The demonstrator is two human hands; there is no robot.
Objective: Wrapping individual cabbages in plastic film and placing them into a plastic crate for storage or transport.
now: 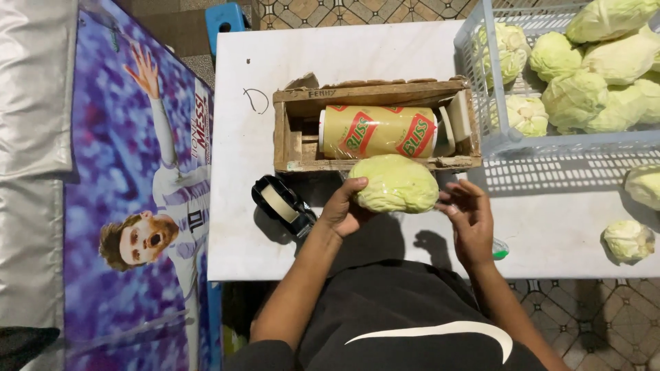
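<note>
Carefully, I am cupping the wrapped cabbage [394, 183] with my left hand [342, 206] just in front of the wooden box [295, 130] holding the film roll [378, 130]; my right hand [469, 216] is hovering open beside it, ready for smoothing film evenly.

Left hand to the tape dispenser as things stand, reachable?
Probably yes. The left hand holds the wrapped cabbage, and the tape dispenser sits right beside its wrist with bare table around; it must release first.

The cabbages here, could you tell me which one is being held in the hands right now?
The cabbage before the wooden box, held between left hand and right hand; the others lie in the white basket or loose at right.
</note>
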